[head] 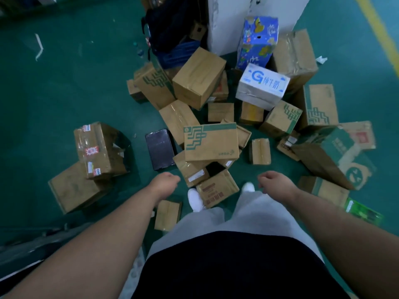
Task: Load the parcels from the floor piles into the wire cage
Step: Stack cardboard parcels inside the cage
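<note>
Several cardboard parcels lie piled on the green floor ahead of me. Nearest the middle is a brown box with green print (210, 142), with a small labelled box (217, 187) just below it by my feet. A black flat parcel (159, 148) lies to its left. A white milk carton box (262, 86) and a blue printed box (258, 41) sit farther back. My left hand (165, 182) and my right hand (275, 183) hang above the near boxes, fingers loosely curled, holding nothing. No wire cage shows in this view.
Two taped brown boxes (101, 147) stand apart at the left. A white pillar (248, 16) and a dark bag (172, 24) rise behind the pile. A green packet (362, 211) lies at the right. A yellow floor line (380, 29) runs at far right.
</note>
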The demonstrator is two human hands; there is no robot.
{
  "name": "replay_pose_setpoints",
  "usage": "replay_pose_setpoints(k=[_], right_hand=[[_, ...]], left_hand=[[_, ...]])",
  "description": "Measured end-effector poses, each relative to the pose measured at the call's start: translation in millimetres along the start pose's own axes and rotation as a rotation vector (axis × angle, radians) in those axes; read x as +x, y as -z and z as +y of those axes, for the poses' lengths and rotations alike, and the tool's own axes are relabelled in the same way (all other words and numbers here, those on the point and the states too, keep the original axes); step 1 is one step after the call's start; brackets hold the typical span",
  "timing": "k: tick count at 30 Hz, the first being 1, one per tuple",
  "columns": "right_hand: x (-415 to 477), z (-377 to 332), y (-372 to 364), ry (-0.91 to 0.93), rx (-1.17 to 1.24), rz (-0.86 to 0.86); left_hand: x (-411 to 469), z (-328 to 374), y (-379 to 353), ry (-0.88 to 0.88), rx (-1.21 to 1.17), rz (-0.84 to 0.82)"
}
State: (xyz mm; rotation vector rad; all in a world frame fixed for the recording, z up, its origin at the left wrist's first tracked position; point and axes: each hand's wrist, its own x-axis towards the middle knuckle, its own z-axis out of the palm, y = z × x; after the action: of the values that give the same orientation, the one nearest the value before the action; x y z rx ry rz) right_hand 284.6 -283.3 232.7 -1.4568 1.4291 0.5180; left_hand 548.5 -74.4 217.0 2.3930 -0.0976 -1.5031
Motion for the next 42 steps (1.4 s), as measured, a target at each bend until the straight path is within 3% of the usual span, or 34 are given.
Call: replay_pose_setpoints(k=[6,13,19,23,27,32,37,42], right_hand=[[81.2,-13.8,-12.9,-0.059,-0.055,-0.099],[285.6,-14.7,-11.8,-0.142,-0.223,-0.142],[394.0,-47.0,-33.5,-0.340,0.209,-0.078],[417.3,-60.9,-45.0,-0.309,0.472,-0.033],[405.8,-64.2,-42.5,-0.263,0.496,-0.164],[366.0,-51.5,-10.1,-0.278,0.390,-0.229],[303.3,-53.9,34.2,-0.310,0.345,-0.256],[242.5,-80.3,79.0,-0.208,0.088,-0.366]], left_hand=[[67.1,8.4,-15.4,0.190,-0.177,-0.039],[210.5,10.9,-75.1,0.361,-0.409,-0.004],[315.3,35.3,-114.8,0.237,-0.667,0.341],[344.5,48.6,-131.6,0.132,-0.722,0.259],[331.7,53.3,-121.4,0.279,-0.788,0.226],[256.9,56.1,-132.1,0.310,-0.822,0.077],[172.0,35.6,-142.7,0.327,-0.973,0.226],[76.8,43.6,-137.7,0.377,-1.096,0.217]])
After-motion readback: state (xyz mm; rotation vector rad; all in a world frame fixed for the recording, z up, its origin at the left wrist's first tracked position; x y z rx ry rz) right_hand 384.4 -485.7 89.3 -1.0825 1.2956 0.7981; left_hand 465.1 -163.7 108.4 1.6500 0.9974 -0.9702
